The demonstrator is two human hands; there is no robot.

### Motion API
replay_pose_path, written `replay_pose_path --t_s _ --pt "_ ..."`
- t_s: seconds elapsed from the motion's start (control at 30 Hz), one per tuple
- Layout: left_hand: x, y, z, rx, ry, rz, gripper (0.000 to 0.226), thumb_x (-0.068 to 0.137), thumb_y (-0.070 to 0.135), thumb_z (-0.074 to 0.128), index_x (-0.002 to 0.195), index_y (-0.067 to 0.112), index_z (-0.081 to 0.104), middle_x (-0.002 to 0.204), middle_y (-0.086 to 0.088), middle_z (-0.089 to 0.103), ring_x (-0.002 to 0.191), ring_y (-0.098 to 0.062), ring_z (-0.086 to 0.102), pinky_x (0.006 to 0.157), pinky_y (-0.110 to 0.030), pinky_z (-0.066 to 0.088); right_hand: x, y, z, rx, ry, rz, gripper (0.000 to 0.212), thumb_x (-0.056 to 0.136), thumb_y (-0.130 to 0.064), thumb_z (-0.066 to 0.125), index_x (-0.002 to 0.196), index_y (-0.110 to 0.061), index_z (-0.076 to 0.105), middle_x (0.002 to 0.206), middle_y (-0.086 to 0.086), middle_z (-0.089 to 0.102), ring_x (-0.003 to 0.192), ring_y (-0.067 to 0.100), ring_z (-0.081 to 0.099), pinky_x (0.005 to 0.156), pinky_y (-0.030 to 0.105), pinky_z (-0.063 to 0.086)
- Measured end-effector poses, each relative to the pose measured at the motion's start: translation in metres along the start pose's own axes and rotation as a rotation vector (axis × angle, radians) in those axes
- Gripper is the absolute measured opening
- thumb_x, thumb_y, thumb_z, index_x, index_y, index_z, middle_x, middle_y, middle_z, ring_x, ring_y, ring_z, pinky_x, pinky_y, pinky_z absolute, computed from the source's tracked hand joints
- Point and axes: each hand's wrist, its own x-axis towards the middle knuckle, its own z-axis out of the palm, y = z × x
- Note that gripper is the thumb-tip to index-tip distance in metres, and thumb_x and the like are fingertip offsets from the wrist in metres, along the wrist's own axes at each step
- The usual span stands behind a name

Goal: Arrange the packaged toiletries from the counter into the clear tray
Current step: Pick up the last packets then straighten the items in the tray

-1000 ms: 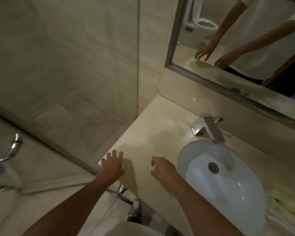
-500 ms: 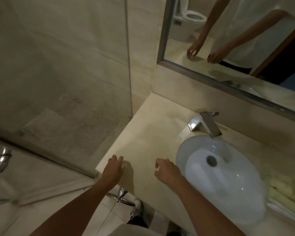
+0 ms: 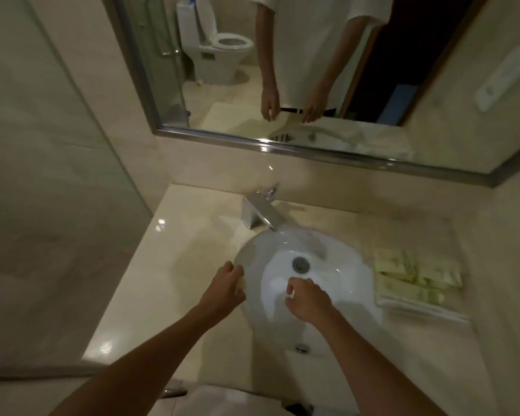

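I saw the white sink (image 3: 327, 256) and its chrome faucet (image 3: 257, 213) lying between my hands and the pale packaged toiletries (image 3: 415, 274), heaped blurrily on the surface (image 3: 174, 250) at right. My left hand (image 3: 224, 291) and right hand (image 3: 306, 300) hovered over the basin, fingers loosely curled, gripping nothing.

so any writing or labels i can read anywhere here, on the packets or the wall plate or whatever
No text reads in this frame.
Pale green toiletry packets right of the sink: any print is blurred, unreadable.
White wall plate right of the mirror: a faint round mark, too blurred to read.
Faucet: no marking visible.
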Motion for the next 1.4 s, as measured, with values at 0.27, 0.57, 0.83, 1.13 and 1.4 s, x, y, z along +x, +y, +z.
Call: replay_pose_path --t_s 0.27,0.57,0.83,1.13,1.4 --pt "0.065 0.128 0.069 0.044 -0.131 0.223 0.041 0.072 0.011 0.069 0.111 0.01 0.056 0.108 -0.006 0.048 0.087 -0.019 0.048 0.068 -0.019 0.038 -0.038 0.126 -0.042 0.12 0.109 0.216 0.018 0.089 -0.027 0.055 0.105 -0.018 0.057 0.111 0.006 0.059 0.101 0.026 0.06 0.076 0.027 0.04" --pt "0.103 0.251 0.155 0.087 -0.28 0.395 0.039 0.077 0.01 0.064 0.115 0.011 0.054 0.112 -0.008 0.049 0.098 -0.025 0.053 0.081 -0.032 0.047 -0.088 0.254 -0.065 0.193 0.248 0.44 0.018 0.089 -0.027 0.046 0.101 -0.018 0.057 0.103 0.005 0.063 0.098 0.027 0.062 0.079 0.032 0.046" --pt "0.13 0.318 0.211 0.24 -0.359 0.598 0.042 0.078 0.012 0.064 0.118 0.012 0.053 0.117 -0.01 0.053 0.107 -0.028 0.05 0.085 -0.042 0.049 -0.104 0.315 -0.075 0.263 0.366 0.619 0.02 0.086 -0.016 0.048 0.102 -0.019 0.059 0.11 0.005 0.06 0.103 0.028 0.06 0.08 0.031 0.044" --pt "0.175 0.368 0.261 0.508 -0.372 0.931 0.042 0.082 0.004 0.058 0.123 0.01 0.052 0.117 -0.013 0.056 0.107 -0.031 0.049 0.085 -0.043 0.044 -0.081 0.355 -0.084 0.361 0.474 0.709 0.017 0.088 -0.017 0.051 0.096 -0.01 0.064 0.103 0.013 0.068 0.101 0.031 0.062 0.077 0.033 0.047" --pt "0.198 0.378 0.31 0.538 -0.526 1.087 0.045 0.066 0.014 0.071 0.107 0.019 0.054 0.101 -0.002 0.063 0.091 -0.024 0.057 0.073 -0.03 0.048 -0.068 0.369 -0.079 0.388 0.618 0.732 0.015 0.085 -0.016 0.058 0.088 -0.006 0.069 0.092 0.016 0.071 0.092 0.033 0.065 0.077 0.034 0.048"
